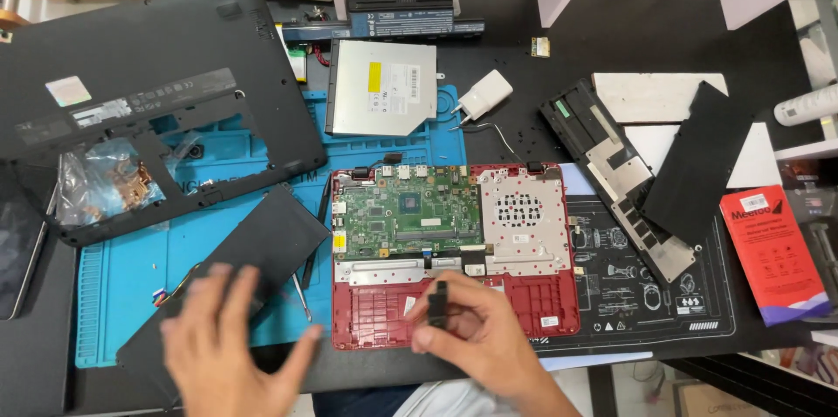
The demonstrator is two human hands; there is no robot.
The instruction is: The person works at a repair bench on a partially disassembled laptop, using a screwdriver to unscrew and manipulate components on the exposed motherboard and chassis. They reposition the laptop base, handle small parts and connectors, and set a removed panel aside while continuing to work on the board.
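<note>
Near the front edge of the table (524, 59), the right hand (480, 338) holds a small black part (438, 305) upright, pinched between thumb and fingertips, just above the lower half of the opened red laptop base (384, 321). Its grip is narrow and closed on that part. The left hand (229, 338) lies blurred, fingers spread and holding nothing, over the near end of a flat black panel (253, 251) that rests on the blue work mat (122, 268).

Inside the red base the green circuit board (406, 212) sits toward the back, with a silver perforated plate (519, 212) beside it on the right. A thin metal tool (302, 296) lies on the mat just left of the base.

To handle the part well, a light pinch by its edges seems best, keeping fingers off any contacts, and the free hand would do better steadying the red base than hovering. The part looks small enough to slip, so holding it low over the base is wise.

At the far left lies a large black laptop bottom cover (148, 85); a silver optical drive (381, 87) sits beyond the base.
</note>
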